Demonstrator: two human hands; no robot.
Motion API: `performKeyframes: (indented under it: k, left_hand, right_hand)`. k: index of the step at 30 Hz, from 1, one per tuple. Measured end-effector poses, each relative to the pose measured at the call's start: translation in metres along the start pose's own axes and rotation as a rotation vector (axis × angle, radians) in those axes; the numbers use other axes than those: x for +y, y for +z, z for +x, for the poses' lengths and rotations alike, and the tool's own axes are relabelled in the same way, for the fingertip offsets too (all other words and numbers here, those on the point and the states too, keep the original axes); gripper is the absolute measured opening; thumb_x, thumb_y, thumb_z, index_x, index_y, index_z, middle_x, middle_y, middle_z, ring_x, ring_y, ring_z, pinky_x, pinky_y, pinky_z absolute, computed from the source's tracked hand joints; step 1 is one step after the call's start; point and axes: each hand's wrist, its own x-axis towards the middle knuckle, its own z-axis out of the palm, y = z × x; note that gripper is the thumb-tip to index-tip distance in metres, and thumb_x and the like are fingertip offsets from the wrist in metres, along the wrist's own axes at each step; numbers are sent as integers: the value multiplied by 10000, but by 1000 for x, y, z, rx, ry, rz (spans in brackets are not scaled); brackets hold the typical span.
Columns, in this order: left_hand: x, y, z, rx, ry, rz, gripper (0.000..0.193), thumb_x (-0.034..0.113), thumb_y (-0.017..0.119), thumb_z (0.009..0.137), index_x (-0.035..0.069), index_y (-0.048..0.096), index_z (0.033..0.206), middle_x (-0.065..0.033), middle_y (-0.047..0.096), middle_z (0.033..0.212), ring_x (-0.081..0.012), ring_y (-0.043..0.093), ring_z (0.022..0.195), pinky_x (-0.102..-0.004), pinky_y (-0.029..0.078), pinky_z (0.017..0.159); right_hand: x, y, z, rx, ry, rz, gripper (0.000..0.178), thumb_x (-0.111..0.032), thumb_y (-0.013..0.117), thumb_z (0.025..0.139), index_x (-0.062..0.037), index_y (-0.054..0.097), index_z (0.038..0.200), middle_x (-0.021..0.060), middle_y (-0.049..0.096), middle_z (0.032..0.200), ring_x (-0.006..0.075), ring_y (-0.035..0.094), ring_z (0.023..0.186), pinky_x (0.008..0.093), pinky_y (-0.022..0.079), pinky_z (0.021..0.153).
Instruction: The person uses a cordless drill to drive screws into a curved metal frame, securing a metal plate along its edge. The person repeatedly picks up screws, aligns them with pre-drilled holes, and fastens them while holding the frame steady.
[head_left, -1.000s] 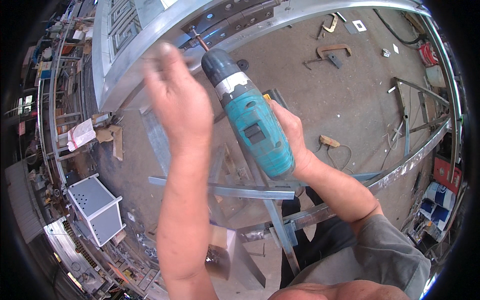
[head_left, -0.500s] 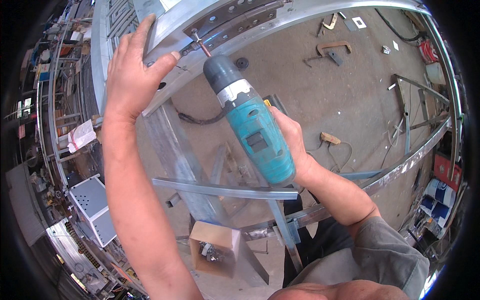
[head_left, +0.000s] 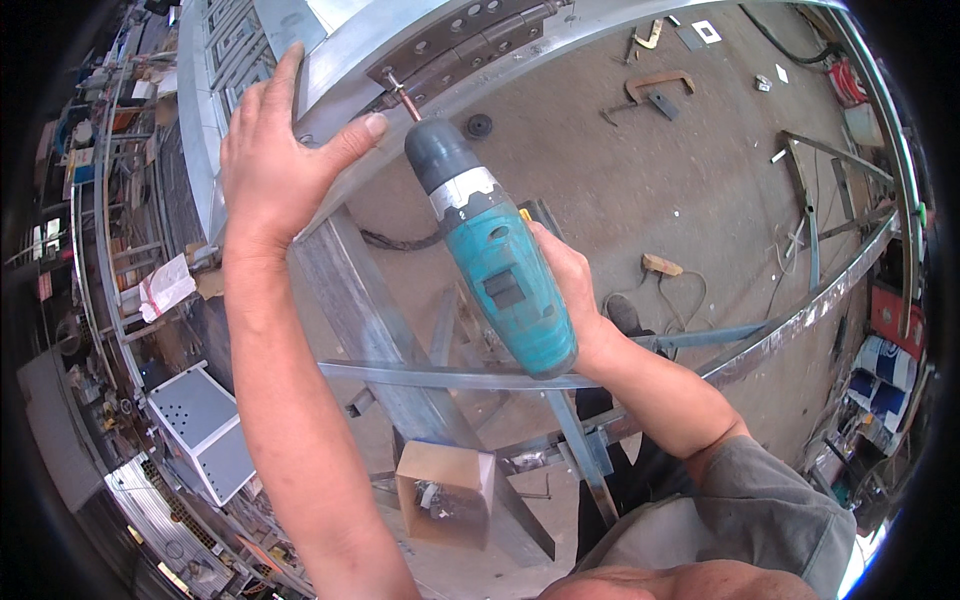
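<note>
My right hand is wrapped around the grip of a teal cordless drill, whose body hides most of the fingers. The drill slants up and left, and its copper-coloured bit meets a screw at the near-left end of a dark hinge with several holes. That hinge lies along a silver metal frame. With fingers stretched and thumb spread toward the bit, my left hand rests on the frame, holding nothing.
Below stands an open cardboard box with small hardware inside. A steel bar crosses under the drill. On the floor lie a C-clamp and a corded wooden-looking block. A grey perforated case sits at left.
The view has shifted slightly. My left thumb reaches a little nearer the bit, and the drill's rear end has swung slightly left. A shoe now shows on the floor right of the drill.
</note>
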Motion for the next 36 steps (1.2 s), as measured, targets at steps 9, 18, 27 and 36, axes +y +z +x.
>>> performKeyframes:
  k: [9, 18, 27, 36]
  left_hand:
    - [4, 10, 8, 56, -69, 131, 1157, 907, 701, 633, 160, 545, 1503, -165, 648, 1262, -352, 623, 1211, -493, 486, 1018]
    - [4, 12, 9, 91, -92, 112, 1173, 940, 700, 586, 185, 581, 1475, -148, 666, 1226, -334, 651, 1180, -500, 512, 985]
    - [7, 13, 10, 110, -91, 138, 1195, 943, 709, 560, 178, 585, 1470, -162, 665, 1244, -343, 650, 1193, -507, 506, 998]
    - [9, 14, 10, 125, -83, 153, 1187, 933, 716, 569, 169, 585, 1468, -172, 665, 1251, -350, 651, 1192, -508, 504, 1002]
  right_hand:
    - [4, 1, 0, 17, -17, -41, 469, -133, 807, 783, -26, 665, 1217, 179, 741, 1078, 354, 731, 959, 416, 578, 845]
    - [3, -1, 1, 13, -90, -82, 483, -136, 810, 784, -18, 661, 1228, 176, 743, 1086, 349, 734, 965, 422, 579, 851]
    - [0, 0, 0, 44, -115, -91, 505, -139, 812, 774, -14, 660, 1240, 181, 741, 1093, 353, 731, 975, 426, 571, 849]
    - [0, 0, -1, 33, -90, -107, 515, -140, 809, 777, -21, 655, 1254, 177, 740, 1107, 353, 729, 980, 429, 569, 858]
